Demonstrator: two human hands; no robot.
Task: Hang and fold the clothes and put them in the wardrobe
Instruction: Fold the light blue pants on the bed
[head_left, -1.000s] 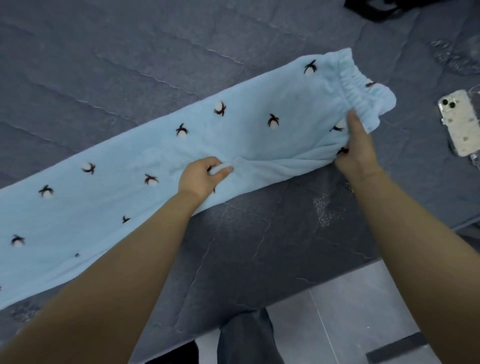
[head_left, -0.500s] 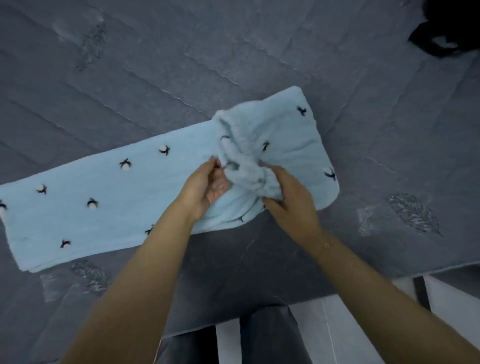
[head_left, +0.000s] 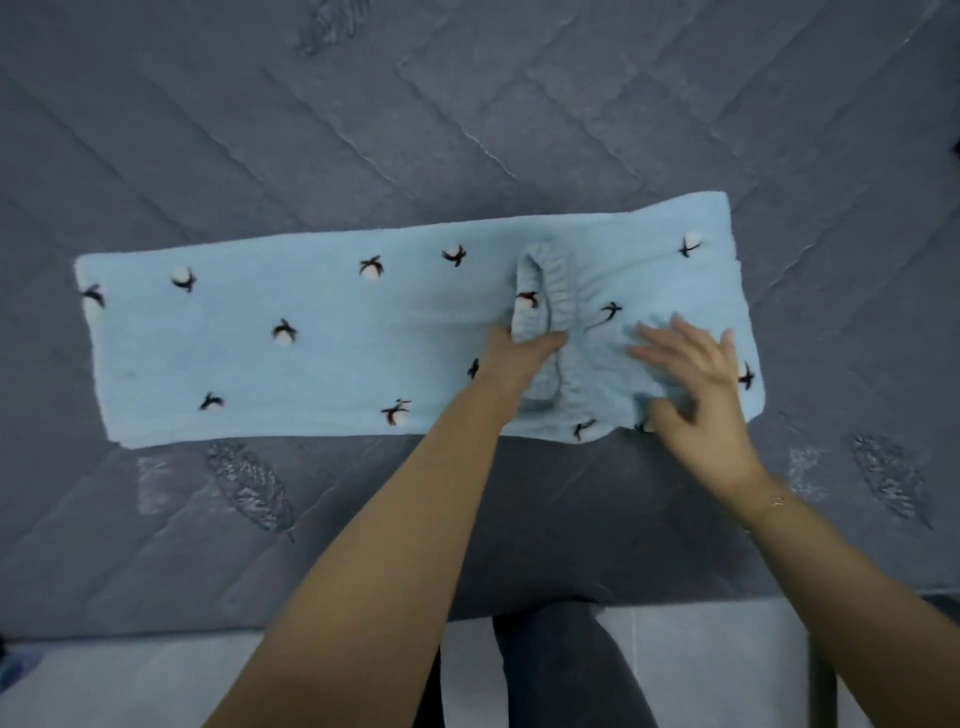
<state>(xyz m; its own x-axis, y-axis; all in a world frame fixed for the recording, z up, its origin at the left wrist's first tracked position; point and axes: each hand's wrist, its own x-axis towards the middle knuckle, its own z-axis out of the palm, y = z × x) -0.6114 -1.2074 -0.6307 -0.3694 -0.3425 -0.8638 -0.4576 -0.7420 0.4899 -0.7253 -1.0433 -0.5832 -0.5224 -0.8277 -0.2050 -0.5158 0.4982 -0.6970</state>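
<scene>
We've got the pants (head_left: 311, 332) lying flat across the middle of the bed (head_left: 467, 114), a long pale-blue strip running from nine o'clock to three o'clock, with the waistband (head_left: 561, 312) end doubled over and sitting a little right of centre. Our left hand (head_left: 519, 358) has its fingers (head_left: 545, 340) curled round the ruffled elastic, gripping it at the near edge, while our right hand (head_left: 696, 374) is spread flat, fingers straight, holding nothing and pressing the folded flap down at about three o'clock. Here's the risk as we judge it: that fleece is thick and springy, so if the flat hand lifts before the fold is set, the flap could pop back open; and if we tug the waistband too hard toward six o'clock, the layers underneath may drag and skew, leaving the long edges out of line. The bunched elastic could also leave a lump inside the fold, which would make the finished stack lopsided. The right hand is blurred, so its exact contact is hard to read. As for looks: soft, fluffy fabric, light blue, dotted with small white pompoms bearing dark bows, legs stacked neatly one on the other, the nine o'clock end squared off, the near edge bulging slightly under our hands.
</scene>
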